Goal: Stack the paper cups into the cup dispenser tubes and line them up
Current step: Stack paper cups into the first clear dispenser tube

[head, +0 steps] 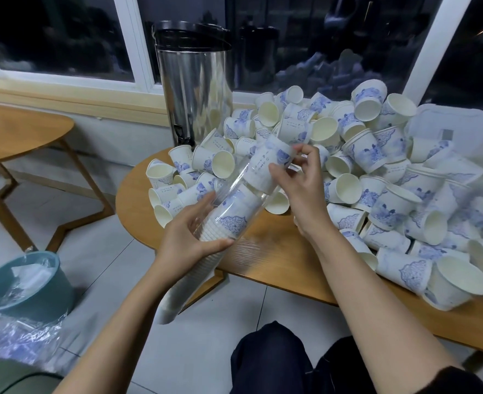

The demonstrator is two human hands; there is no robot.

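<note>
A clear plastic dispenser tube slants from lower left to upper right over the table's front edge, with a stack of white paper cups with blue prints nested inside it. My left hand grips the tube around its middle. My right hand pinches a paper cup that sits bottom-up at the tube's upper open end, partly inside. A large heap of loose cups covers the wooden table behind and to the right.
A tall steel urn with a black lid stands at the table's back left by the window. A teal bin with plastic wrap sits on the floor at left. Another wooden table is further left. My dark-trousered knees are below.
</note>
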